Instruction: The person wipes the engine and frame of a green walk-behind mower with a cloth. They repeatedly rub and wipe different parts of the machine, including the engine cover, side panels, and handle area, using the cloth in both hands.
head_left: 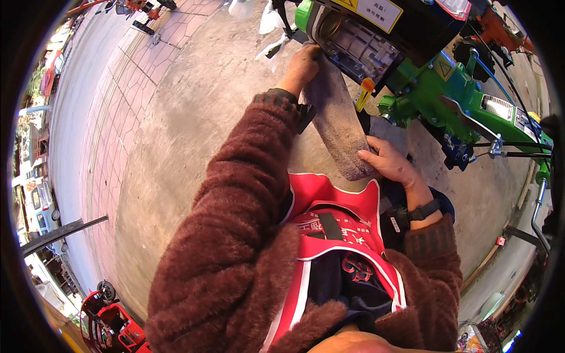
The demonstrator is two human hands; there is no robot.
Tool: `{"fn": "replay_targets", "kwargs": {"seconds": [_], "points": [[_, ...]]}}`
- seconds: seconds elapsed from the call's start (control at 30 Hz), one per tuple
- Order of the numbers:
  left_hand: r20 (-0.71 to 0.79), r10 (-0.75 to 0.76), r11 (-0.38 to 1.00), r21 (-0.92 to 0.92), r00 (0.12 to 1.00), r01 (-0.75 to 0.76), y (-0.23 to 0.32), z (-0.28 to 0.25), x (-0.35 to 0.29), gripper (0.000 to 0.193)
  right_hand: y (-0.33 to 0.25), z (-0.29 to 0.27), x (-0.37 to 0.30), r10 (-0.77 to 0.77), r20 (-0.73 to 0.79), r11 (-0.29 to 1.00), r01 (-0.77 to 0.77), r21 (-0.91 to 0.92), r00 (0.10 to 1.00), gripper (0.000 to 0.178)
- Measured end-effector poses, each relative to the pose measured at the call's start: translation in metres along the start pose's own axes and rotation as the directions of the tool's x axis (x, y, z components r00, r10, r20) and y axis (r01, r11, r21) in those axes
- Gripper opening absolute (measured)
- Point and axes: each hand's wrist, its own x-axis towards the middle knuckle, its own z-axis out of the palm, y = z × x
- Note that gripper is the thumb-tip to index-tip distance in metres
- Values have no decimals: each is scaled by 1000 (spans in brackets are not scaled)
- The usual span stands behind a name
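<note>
A long grey-brown cloth point(338, 126) hangs stretched between my two hands below a green-and-black engine machine point(421, 88). My left hand point(302, 66) is closed on the cloth's upper end, right beside the engine's lower housing; its fingertips are partly hidden. Lower down and to the right, my right hand point(389, 160) pinches the cloth's near edge between thumb and fingers. An orange-yellow cap point(366, 86) with a yellow tag sticks out of the engine between the cloth and the green casing. Metal engine parts point(365, 50) show inside the black housing.
Concrete floor point(170, 141) lies under me, with red paving point(109, 117) to the left. Clear plastic wrapping point(271, 23) hangs at the machine's left. Another orange-red machine point(500, 32) stands at the back right, and a red vehicle point(115, 323) at the lower left.
</note>
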Motion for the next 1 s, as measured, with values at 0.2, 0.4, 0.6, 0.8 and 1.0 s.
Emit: {"fn": "replay_targets", "kwargs": {"seconds": [0.2,0.4,0.6,0.8,1.0], "points": [[575,-135,869,460,807,-182,-17,3,-30,25,3,-25,5,78,135,993,-89,73,988,35],[220,-172,985,29,960,169,37,-34,-80,23,24,-41,3,-37,-71,998,32,-61,997,36],[142,-273,664,-688,951,293,96,-76,-148,19,42,-47,-21,-31,-134,930,-20,-367,990,39],[299,-261,216,-909,918,357,126,-73,-226,20,48,-16,-51,-87,-87,883,36,-468,992,39],[350,-54,206,-913,935,354,162,-83,-265,12,17,38,-83,-381,-122,842,289,-455,917,75]]}}
